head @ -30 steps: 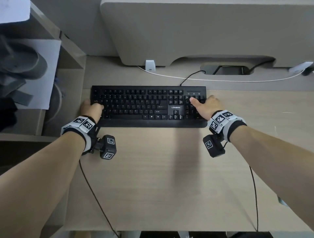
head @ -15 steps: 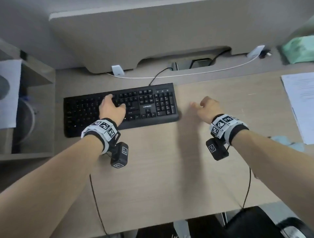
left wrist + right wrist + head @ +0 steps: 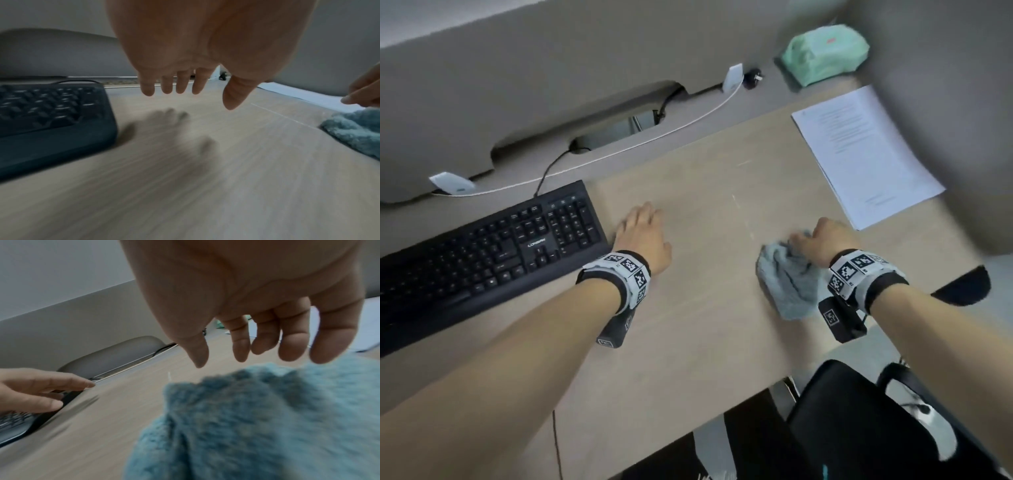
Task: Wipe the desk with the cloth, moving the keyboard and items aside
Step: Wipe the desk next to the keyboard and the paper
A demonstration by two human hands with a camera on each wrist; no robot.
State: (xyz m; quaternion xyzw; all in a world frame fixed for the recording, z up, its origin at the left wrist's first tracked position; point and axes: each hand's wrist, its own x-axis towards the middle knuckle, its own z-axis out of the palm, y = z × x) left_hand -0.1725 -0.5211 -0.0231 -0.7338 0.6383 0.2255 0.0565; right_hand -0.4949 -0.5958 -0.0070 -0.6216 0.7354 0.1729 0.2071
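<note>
A black keyboard (image 3: pixel 482 253) lies at the left of the wooden desk (image 3: pixel 705 325). My left hand (image 3: pixel 643 222) is open, palm down just off the keyboard's right end, fingers straight and a little above the desk in the left wrist view (image 3: pixel 202 81). A crumpled blue-grey cloth (image 3: pixel 787 277) lies near the desk's front right. My right hand (image 3: pixel 815 236) hangs over the cloth's far edge. In the right wrist view its fingers (image 3: pixel 242 352) are loosely bent above the cloth (image 3: pixel 257 418), thumb apart, the little finger touching the pile; no grip shows.
A printed sheet of paper (image 3: pixel 859 154) lies at the right back of the desk. A green packet (image 3: pixel 825 58) sits in the far right corner. A white cable (image 3: pixel 654 137) runs along the back. A black chair (image 3: pixel 859 428) stands below the front edge.
Both hands left the keyboard, which now sits further left. The left hand went to its right end. The right hand swung right to the cloth. The head view turned right.
</note>
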